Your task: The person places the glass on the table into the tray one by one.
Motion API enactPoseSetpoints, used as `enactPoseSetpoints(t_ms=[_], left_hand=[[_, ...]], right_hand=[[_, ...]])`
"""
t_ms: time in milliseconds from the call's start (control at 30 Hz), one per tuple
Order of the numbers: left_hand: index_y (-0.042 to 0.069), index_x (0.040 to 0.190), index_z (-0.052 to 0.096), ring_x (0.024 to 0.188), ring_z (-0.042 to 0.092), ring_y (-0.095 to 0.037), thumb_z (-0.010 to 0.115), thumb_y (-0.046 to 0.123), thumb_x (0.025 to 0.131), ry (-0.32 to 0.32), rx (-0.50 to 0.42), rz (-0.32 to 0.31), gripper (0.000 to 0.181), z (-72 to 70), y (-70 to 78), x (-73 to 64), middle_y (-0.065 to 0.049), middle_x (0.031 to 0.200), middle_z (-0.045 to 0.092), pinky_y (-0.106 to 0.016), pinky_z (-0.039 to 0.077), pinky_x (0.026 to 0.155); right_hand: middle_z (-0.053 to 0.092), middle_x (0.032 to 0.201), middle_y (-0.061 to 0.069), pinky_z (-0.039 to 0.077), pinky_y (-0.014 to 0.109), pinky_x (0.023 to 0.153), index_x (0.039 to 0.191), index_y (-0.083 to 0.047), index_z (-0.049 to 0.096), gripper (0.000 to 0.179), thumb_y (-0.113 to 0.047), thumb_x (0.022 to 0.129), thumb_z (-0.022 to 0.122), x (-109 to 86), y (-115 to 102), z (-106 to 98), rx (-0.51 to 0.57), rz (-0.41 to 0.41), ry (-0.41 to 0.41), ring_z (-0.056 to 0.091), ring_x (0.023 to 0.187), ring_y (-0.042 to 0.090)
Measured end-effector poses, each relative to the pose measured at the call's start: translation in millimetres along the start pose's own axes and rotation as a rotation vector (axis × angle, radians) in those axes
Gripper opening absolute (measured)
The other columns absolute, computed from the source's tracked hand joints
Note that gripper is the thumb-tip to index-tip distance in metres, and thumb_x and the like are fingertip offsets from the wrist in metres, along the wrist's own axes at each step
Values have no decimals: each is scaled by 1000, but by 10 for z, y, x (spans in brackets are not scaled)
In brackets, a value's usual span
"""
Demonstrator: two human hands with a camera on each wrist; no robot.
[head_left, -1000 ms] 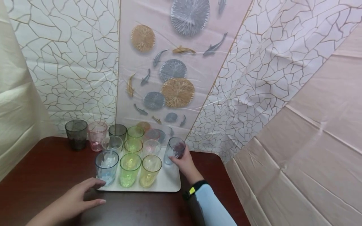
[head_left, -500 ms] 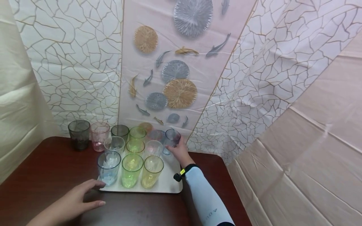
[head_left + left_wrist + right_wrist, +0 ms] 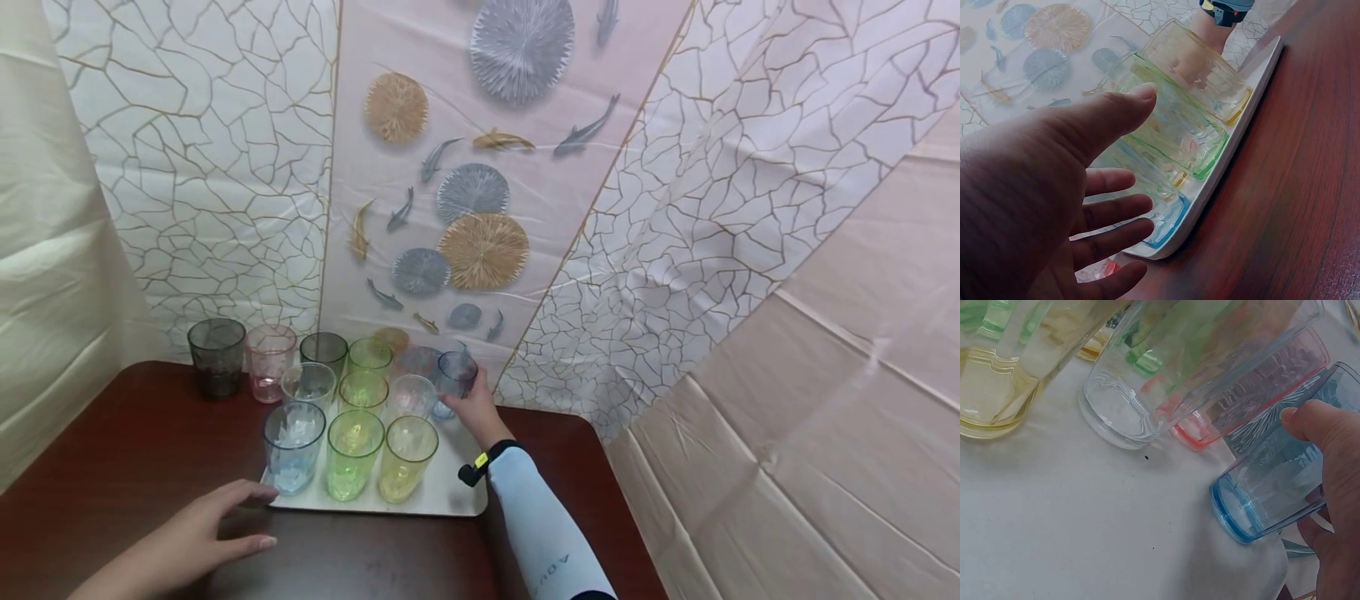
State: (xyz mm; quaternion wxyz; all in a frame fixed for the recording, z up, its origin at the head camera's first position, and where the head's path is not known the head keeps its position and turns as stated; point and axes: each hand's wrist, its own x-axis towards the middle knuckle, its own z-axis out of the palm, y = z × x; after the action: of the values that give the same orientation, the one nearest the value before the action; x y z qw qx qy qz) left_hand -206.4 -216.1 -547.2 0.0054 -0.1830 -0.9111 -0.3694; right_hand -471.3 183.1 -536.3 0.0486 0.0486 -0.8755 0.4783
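Note:
My right hand grips a blue drinking glass at the back right corner of the white tray. In the right wrist view the thumb lies across its near side, and its blue base is close over the tray. A pink glass and a colourless glass stand beside it. My left hand is held with fingers apart at the tray's front left corner, holding nothing. Its fingertips are right by a light blue glass. Green and yellow glasses complete that front row.
More glasses fill the tray's middle and back rows, including a yellow-green one. A dark grey glass and a pink glass stand at the back left on the dark wooden table. A patterned cloth hangs directly behind.
My right hand has carried the blue glass back from the tray's right side to its back right corner, then lowered slightly. The left hand stays at the front left corner.

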Motion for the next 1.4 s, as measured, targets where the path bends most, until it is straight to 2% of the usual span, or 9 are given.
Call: enactPoseSetpoints(t_ms=[367,567,667,800,900,1000,1100,1200,1400], left_hand=[[14,131,65,115,63,-26,77,55,88,6,-19,8,61,-5,-4,-31,1,128,66,-52,58,90],[13,127,67,109,66,-25,81,51,86,77,-9,48,58,10,-59,-29,0,124,68,-49,59,87],[13,122,71,108,67,-28,81,48,87,171,17,37,50,-62,-173,14,-2,120,71,-52,58,87],[8,119,70,109,64,-40,73,44,96,335,35,-107,42,-354,-463,208,-16,117,72,-62,54,84],[-2,126,62,108,59,-46,64,48,101,440,32,-277,56,-616,-723,437,-29,122,64,-64,52,80],[-12,140,47,113,51,-52,60,53,101,513,33,-378,77,-814,-917,728,-38,130,51,-70,49,86],[-14,154,29,124,40,-57,62,56,98,542,27,-391,96,-933,-1053,974,-44,143,37,-75,41,99],[-11,162,13,130,33,-61,67,61,94,564,-3,-368,112,-1002,-1123,1160,-46,152,26,-78,34,103],[-7,164,7,136,28,-62,67,61,93,569,-80,-350,115,-960,-1191,1305,-43,159,18,-79,28,105]], right_hand=[[42,158,19,37,48,119,163,-10,21,105,-40,84,85,-53,31,-7,22,33,-18,39,146,31],[44,155,21,40,52,116,164,-12,21,98,-28,88,83,-331,101,-146,59,40,21,44,141,34],[46,154,22,41,51,115,163,-9,22,96,-23,90,82,-522,179,-226,40,45,49,46,140,34],[47,152,21,42,50,115,162,-5,24,95,-24,90,82,-758,247,-335,2,30,50,47,139,33],[49,151,19,43,50,114,160,-7,26,91,-25,90,82,-924,270,-407,-7,15,31,47,139,32],[49,150,20,43,50,114,159,-7,28,87,-23,92,81,-1094,280,-491,10,-10,10,47,139,32],[49,150,23,42,51,114,157,-6,30,83,-23,93,80,-1291,282,-532,40,-46,-22,48,138,33],[50,148,25,43,53,114,155,-7,34,80,-26,93,80,-1513,223,-557,65,-70,-54,50,137,35],[51,144,25,43,57,111,151,-3,36,74,-16,93,79,-1913,201,-527,122,-116,-92,52,135,37]])
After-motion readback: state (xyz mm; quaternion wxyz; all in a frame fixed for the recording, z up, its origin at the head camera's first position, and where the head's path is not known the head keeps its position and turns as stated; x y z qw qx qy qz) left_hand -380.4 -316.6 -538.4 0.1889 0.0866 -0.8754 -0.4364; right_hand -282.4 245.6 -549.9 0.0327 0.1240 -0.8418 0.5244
